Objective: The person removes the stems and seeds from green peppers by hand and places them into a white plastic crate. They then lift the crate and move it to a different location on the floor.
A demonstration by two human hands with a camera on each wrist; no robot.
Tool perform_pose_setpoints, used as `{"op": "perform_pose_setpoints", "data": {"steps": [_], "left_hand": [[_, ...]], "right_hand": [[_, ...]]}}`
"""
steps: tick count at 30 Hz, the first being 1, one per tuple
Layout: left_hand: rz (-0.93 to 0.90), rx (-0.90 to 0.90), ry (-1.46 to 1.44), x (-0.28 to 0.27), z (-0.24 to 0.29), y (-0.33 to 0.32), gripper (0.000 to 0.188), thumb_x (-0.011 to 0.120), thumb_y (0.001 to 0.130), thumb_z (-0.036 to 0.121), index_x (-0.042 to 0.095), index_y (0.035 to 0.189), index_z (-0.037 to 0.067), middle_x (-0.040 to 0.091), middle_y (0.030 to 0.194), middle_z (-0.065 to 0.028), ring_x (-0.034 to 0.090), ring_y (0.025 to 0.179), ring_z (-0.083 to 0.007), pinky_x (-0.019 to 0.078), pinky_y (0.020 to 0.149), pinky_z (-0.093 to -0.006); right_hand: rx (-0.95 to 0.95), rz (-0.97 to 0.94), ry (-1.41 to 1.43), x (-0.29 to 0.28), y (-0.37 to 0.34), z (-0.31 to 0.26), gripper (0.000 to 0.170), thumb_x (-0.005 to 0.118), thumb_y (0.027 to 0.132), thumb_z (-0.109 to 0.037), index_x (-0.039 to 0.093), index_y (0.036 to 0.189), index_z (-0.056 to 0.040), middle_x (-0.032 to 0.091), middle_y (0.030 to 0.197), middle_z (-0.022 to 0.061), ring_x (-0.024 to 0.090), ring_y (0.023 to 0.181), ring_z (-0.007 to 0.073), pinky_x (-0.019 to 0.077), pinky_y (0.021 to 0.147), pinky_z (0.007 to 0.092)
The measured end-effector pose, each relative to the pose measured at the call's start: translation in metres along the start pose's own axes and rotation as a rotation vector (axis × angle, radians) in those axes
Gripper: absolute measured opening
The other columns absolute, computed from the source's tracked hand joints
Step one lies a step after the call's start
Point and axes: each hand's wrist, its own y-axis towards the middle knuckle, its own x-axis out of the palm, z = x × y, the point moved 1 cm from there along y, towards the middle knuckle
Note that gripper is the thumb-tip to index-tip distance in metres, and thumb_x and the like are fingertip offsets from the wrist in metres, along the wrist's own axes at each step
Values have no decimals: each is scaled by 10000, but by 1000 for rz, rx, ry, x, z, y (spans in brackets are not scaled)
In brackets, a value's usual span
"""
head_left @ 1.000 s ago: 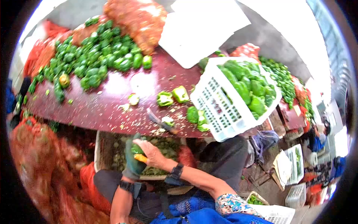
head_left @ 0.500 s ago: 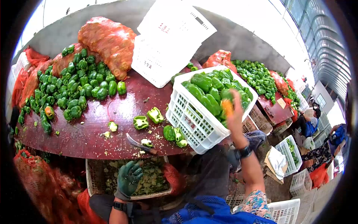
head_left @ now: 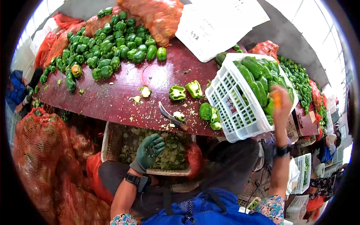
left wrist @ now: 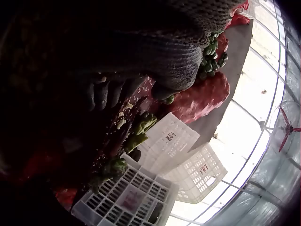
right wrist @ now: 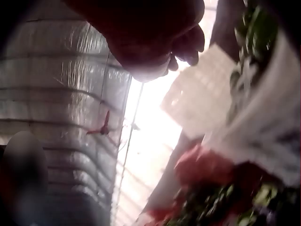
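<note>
My left hand (head_left: 149, 153), in a dark green glove with bits stuck to it, hangs over a bin of green scraps (head_left: 165, 171), its fingers loosely bent and holding nothing. Bare, my right hand (head_left: 283, 110) is at the near right side of a white slatted crate (head_left: 234, 112) heaped with green bell peppers (head_left: 258, 90). Something orange (head_left: 276, 99) covers one of its digits, right beside a green pepper (head_left: 269, 107). Whether the fingers grip that pepper I cannot tell. In the right wrist view the hand is dark, its palm side hidden.
On the red table lie a curved knife (head_left: 168, 115), cut pepper halves (head_left: 177, 92) and a pile of whole peppers (head_left: 108, 48). White crates (head_left: 210, 33) stand behind. Red mesh sacks (head_left: 45, 150) crowd the left; other people sit at both sides.
Both hands were together at a green pepper over the scrap bin. My right hand has since moved right to the crate, then toward its near right side; the left stayed over the bin, emptied.
</note>
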Motion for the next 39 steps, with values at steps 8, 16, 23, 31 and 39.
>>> {"op": "perform_pose_setpoints", "data": {"steps": [8, 16, 23, 31, 39], "left_hand": [[-210, -7, 125, -59, -10, 21, 500, 549, 1002, 347, 484, 1378, 25, 572, 1270, -140, 600, 1095, -265, 535, 960, -416], [-131, 12, 191, -60, -11, 27, 550, 578, 988, 355, 445, 1405, 22, 575, 1245, -119, 602, 1050, -226, 537, 913, -381], [-152, 57, 259, -41, -1, 20, 546, 543, 1006, 334, 399, 1441, 37, 528, 1353, -122, 588, 1150, -233, 510, 987, -395], [-243, 121, 199, -32, -9, 17, 485, 490, 1025, 317, 389, 1450, 107, 502, 1397, -85, 542, 1236, -237, 460, 1040, -428], [-211, 106, -343, -38, 13, 13, 436, 549, 959, 385, 598, 1239, 54, 681, 1107, -167, 663, 1046, -287, 529, 966, -434]], "right_hand": [[-132, -713, -110, 205, -82, -1, 703, 811, 728, -161, 482, 1348, -133, 385, 1478, 177, 422, 1322, 383, 409, 1067, 462], [-205, -1073, -196, 267, -64, 12, 668, 854, 648, -140, 526, 1227, -198, 488, 1298, 127, 525, 1174, 371, 478, 936, 441], [187, -837, 651, 263, -42, -22, 611, 804, 750, -253, 568, 1286, -79, 642, 1138, 76, 625, 1020, 208, 491, 923, 333], [-585, -1215, 77, 247, -119, -171, 778, 785, 655, -89, 402, 1331, -63, 492, 1213, 179, 534, 1117, 369, 482, 933, 428], [8, -832, 713, 243, -157, -188, 399, 716, 801, -28, 591, 1180, -23, 619, 1146, 149, 645, 1017, 244, 538, 832, 355]]}}
